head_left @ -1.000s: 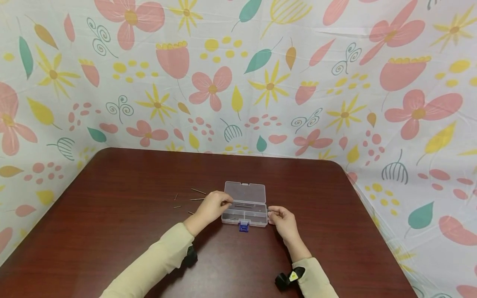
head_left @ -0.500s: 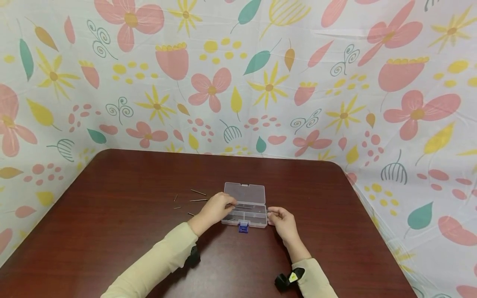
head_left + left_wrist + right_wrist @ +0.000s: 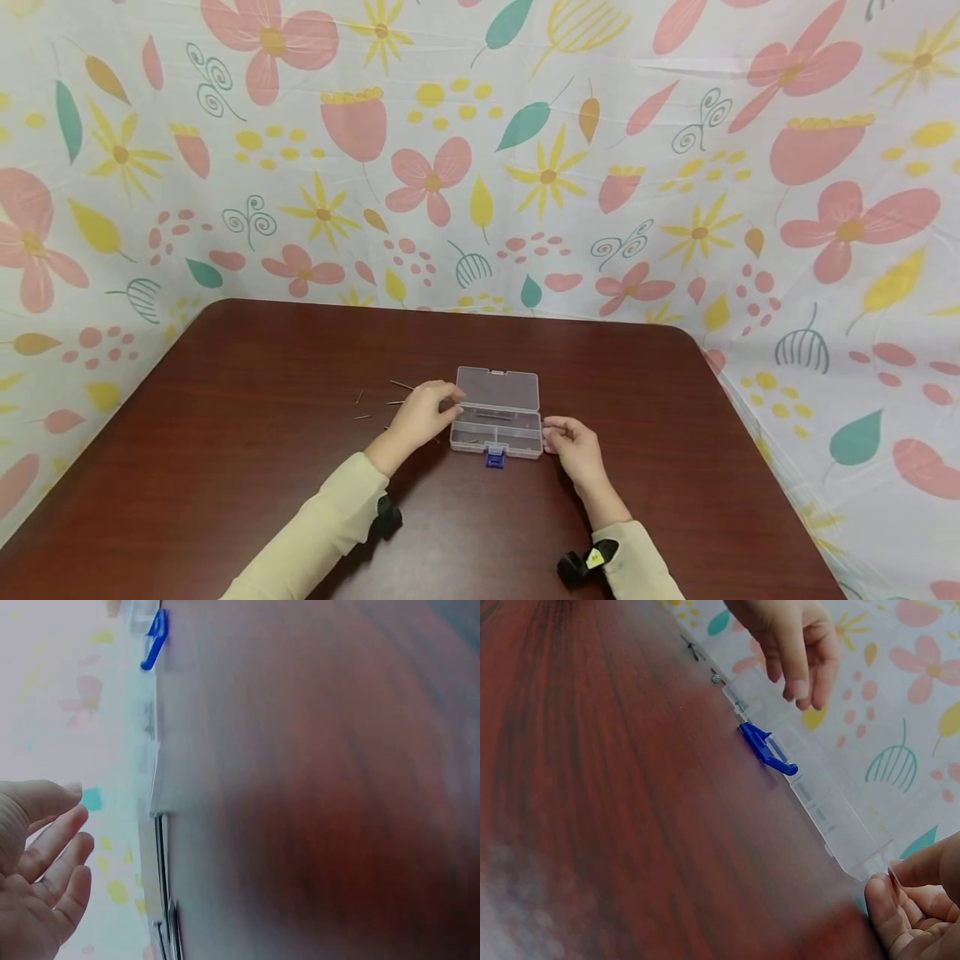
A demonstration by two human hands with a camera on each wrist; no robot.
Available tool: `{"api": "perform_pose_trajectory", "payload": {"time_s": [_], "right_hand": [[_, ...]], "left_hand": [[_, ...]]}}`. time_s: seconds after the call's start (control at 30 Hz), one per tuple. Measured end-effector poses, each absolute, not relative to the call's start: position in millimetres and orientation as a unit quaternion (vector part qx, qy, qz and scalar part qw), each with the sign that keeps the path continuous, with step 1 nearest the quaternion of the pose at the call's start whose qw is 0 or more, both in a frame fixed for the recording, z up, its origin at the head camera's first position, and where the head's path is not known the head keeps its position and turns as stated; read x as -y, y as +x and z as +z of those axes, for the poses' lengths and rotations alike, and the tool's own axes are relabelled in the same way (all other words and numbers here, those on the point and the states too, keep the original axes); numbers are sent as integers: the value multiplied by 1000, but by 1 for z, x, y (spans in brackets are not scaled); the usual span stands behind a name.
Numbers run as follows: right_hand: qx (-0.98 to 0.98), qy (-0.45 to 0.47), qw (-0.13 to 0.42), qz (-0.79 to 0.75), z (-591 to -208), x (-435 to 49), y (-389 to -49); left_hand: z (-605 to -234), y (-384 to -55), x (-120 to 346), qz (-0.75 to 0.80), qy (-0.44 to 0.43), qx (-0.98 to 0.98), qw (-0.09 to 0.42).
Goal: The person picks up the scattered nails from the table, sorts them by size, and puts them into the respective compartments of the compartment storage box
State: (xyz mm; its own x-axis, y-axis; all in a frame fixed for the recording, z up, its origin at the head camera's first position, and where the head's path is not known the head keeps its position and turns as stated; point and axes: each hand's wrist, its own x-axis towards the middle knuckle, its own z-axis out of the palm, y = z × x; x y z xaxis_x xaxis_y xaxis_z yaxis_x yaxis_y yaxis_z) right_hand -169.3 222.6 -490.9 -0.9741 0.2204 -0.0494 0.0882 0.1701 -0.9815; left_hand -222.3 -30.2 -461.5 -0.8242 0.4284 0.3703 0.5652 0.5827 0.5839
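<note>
A clear plastic compartment box [image 3: 525,454] stands on the table with its lid [image 3: 498,389] folded back and a blue latch [image 3: 495,457] hanging at the front. Thin metal nails lie inside, one [image 3: 492,416] in the long rear compartment. Above the box's left end, my left hand [image 3: 423,411] has its fingers apart and holds nothing, as the left wrist view confirms. My right hand [image 3: 574,450] pinches the box's right end between thumb and fingers, seen close in the right wrist view. More nails [image 3: 162,859] lie left of the box, partly behind the left hand in the head view.
Two short nails, one [image 3: 359,397] farther back and another [image 3: 363,417] nearer, lie at the left of the group. The dark wooden table [image 3: 262,467] extends to a floral cloth [image 3: 435,100] behind. Each wrist carries a black camera [image 3: 573,568].
My left hand reached over the box with a nail, let it go in the rear compartment, then drew back left with its fingers spread. The right hand stays at the box's end.
</note>
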Motion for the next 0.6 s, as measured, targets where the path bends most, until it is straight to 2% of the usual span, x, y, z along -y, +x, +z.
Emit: {"api": "perform_pose_trajectory", "payload": {"time_s": [0.6], "right_hand": [[767,-104,46,632,-489,-222,-169]], "left_hand": [[-455,-223,83,-402,-157,891,143]]}}
